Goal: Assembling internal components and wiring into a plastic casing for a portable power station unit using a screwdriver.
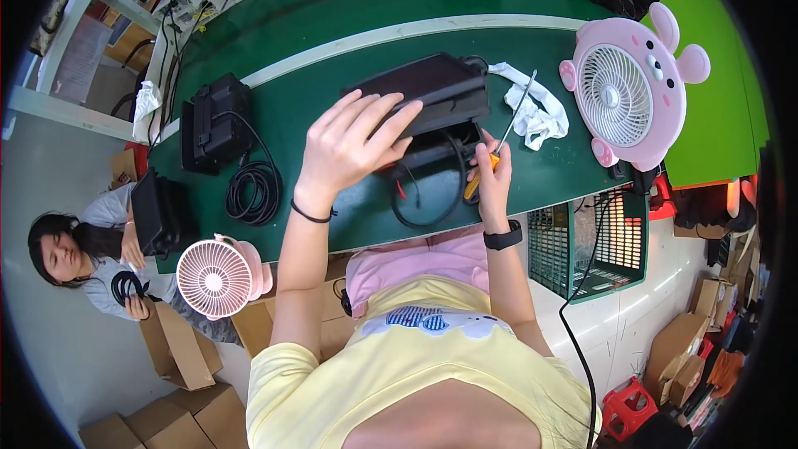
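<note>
well — left hand (353, 143) clasping boxy black case (432, 93), right hand (492, 180) gripping slim, metal-shafted screwdriver (499, 148)

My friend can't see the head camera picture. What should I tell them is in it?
A person's left hand holds a black case at a green table, while the right hand holds an orange-handled screwdriver. A pink animal-faced fan is to the right.

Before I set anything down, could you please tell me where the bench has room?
Bare green shows between the coiled cable and left hand, and between the white cloth and bench's front edge. Crowded around the right hand: screwdriver, black case.
</note>
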{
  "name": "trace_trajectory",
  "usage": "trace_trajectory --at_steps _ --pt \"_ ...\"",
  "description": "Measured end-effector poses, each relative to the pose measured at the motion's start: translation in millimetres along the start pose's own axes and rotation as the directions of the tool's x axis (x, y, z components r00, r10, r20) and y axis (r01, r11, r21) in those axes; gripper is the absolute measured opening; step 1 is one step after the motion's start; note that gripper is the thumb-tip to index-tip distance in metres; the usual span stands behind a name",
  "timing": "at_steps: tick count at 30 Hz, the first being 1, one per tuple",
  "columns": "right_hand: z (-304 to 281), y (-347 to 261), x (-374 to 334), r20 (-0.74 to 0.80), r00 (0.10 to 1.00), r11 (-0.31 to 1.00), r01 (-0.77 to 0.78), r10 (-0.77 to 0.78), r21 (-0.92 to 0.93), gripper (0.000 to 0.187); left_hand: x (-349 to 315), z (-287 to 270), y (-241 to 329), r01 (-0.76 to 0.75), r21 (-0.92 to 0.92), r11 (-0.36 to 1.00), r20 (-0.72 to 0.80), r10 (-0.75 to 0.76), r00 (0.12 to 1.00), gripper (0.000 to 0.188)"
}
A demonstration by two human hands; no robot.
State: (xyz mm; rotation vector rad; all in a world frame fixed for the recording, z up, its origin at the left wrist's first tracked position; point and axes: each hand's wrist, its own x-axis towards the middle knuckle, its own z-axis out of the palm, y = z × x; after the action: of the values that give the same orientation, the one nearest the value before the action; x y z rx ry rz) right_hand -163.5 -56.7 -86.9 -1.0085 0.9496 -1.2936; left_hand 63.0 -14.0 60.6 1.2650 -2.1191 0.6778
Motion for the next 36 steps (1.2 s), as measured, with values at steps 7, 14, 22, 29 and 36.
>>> trace_trajectory --at_steps 7,14,22,29,36 --pt "4.6 -15.5 2.8 0.016 0.997 0.997 -0.073 0.073 0.013 0.03 0.9 3.6 -14.6 0.258 0.185 0.948 -0.212 -0.218 0.953 0.03" --pt "10.4 -9.2 -9.0 -0.03 0.996 0.997 -0.078 0.079 0.01 0.029 -6.9 18.9 18.4 0.418 -0.206 0.885 0.242 -0.368 0.898 0.056" --pt "3.5 2.7 -24.6 -0.073 0.992 0.994 -0.103 0.101 -0.026 0.029 -36.8 33.8 40.4 0.428 -0.496 0.756 0.082 -0.45 0.889 0.047" --pt "-2.9 10.6 -26.7 -0.084 0.993 0.997 -0.083 0.083 0.0 0.03 -70.9 -30.2 5.5 0.446 -0.061 0.893 -0.373 -0.435 0.82 0.044" --pt "-0.5 7.2 -25.7 -0.115 0.992 0.998 -0.057 0.052 -0.04 0.035 -114.4 -45.8 18.3 0.442 0.48 0.758 0.39 -0.635 0.667 0.048"
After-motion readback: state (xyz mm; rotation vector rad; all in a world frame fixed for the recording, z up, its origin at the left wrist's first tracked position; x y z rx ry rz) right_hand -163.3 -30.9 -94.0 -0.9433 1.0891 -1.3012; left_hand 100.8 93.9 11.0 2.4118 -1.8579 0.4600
